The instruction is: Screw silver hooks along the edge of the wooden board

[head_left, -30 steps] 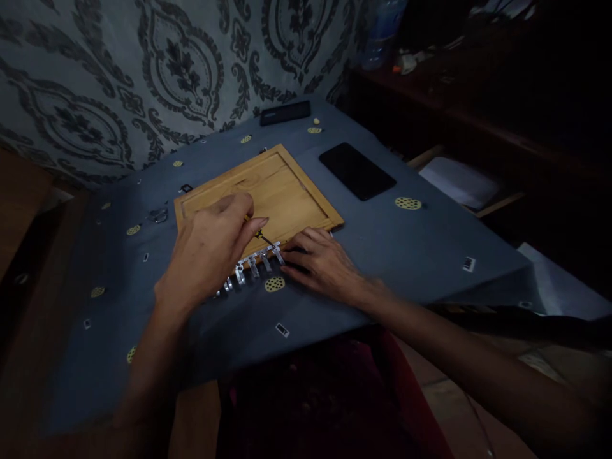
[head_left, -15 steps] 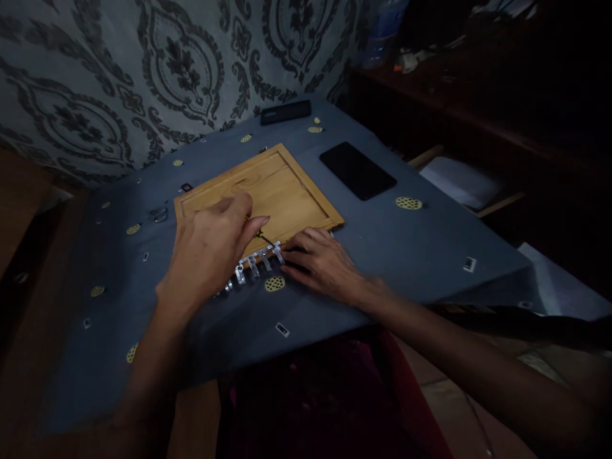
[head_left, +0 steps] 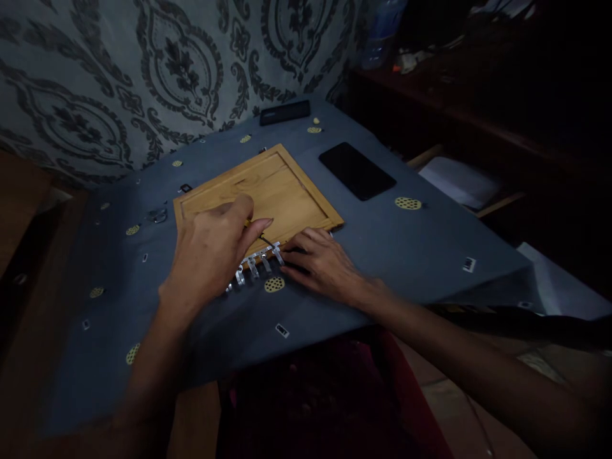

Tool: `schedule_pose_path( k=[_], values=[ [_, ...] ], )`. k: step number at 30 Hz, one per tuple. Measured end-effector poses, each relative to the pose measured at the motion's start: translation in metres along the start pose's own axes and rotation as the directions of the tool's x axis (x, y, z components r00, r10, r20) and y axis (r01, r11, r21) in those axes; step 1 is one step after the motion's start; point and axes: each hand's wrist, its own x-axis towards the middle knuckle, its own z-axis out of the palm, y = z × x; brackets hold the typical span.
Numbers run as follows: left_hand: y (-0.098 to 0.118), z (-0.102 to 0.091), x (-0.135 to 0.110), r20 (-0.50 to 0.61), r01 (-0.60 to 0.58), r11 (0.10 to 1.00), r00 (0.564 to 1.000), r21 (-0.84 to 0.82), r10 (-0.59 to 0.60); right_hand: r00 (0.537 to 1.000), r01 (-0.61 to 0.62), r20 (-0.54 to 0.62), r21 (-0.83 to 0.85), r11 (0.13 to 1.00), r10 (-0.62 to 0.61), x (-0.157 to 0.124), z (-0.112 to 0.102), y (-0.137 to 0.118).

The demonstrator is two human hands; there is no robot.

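Observation:
A framed wooden board (head_left: 268, 197) lies on the cloth-covered table, with a shiny metal hook rail (head_left: 253, 262) along its near edge. Several hooks hang from the rail toward me. My left hand (head_left: 210, 245) is closed around a screwdriver (head_left: 264, 240) with a yellow and black handle, mostly hidden in my fingers. Its thin shaft slants down to the rail near the right end. There, my right hand (head_left: 325, 264) presses its fingertips against the rail's end and the board's edge. The exact grip of those fingers is partly hidden.
A black phone (head_left: 357, 170) rests right of the board, and another dark phone-like object (head_left: 285, 113) is at the back by the patterned wall. Small scissors-like metal items (head_left: 156, 215) lie at the left. A plastic bottle (head_left: 382, 32) stands on the dark furniture behind.
My left hand has turned slightly, its thumb shifting a little to the right on the screwdriver. The right hand, board and rail stay in place.

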Motion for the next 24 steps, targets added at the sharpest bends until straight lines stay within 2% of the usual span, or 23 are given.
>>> schedule_pose_path(
  k=[4,11,18,24],
  values=[
    [0.0016,0.0022,0.0006,-0.014,-0.028,1.000,1.000,-0.009,0.027,1.000,-0.001,0.004,-0.005,1.000,0.001,0.0002,-0.0002,-0.0005],
    [0.0027,-0.0001,0.0015,0.049,-0.024,0.996,0.998,-0.082,0.028,1.000,-0.009,0.015,0.011,1.000,0.009,0.0002,-0.0009,-0.0009],
    [0.0013,0.0000,0.0007,0.054,-0.066,0.981,0.996,-0.181,0.077,0.998,-0.039,0.044,0.021,0.999,0.038,0.0007,-0.0010,-0.0012],
    [-0.0002,-0.0009,0.0002,0.076,-0.060,0.972,0.994,-0.228,0.079,1.000,-0.011,0.013,0.000,1.000,0.011,0.0005,0.0001,-0.0006]
  ],
)
